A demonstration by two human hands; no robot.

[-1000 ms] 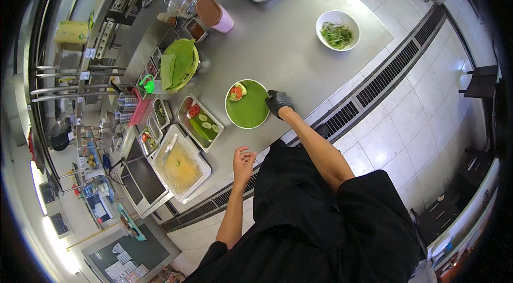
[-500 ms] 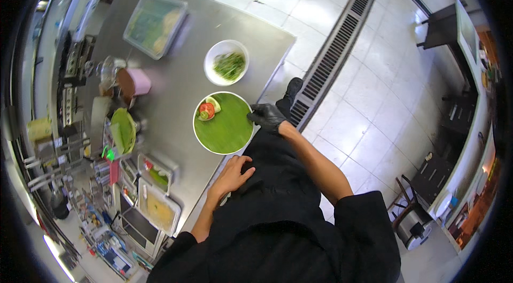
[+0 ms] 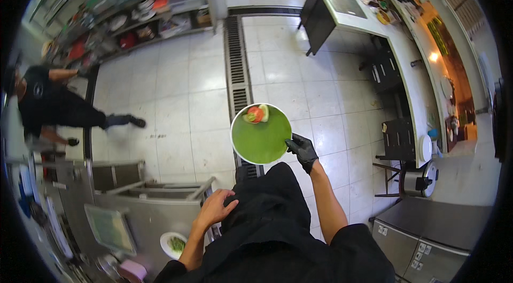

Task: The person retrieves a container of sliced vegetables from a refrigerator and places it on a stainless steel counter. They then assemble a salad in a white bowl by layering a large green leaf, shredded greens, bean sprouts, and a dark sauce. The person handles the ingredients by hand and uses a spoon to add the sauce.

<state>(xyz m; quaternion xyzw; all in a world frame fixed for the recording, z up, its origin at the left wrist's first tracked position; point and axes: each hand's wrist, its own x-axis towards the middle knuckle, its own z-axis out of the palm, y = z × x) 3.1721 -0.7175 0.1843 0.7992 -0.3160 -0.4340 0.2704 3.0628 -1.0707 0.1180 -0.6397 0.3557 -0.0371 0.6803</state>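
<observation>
Now the white-rimmed plate (image 3: 232, 136), its green lining (image 3: 267, 144) bearing a tomato garnish (image 3: 257, 115) near the far rim, is out above the tiled floor (image 3: 181, 106), whereas a moment ago it was over the edge of the bench (image 3: 152, 216). The right hand (image 3: 303, 153) alone carries it, gloved fingers clamped on the rim, so its balance depends on that single hold; the bare left hand (image 3: 215, 209) holds nothing, fingers loosely apart near the black clothing (image 3: 267, 197).

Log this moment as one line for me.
right hand: black-gloved, gripping plate by rim | left hand: bare, open, near black clothing | plate: green-lined, tomato near far rim
</observation>
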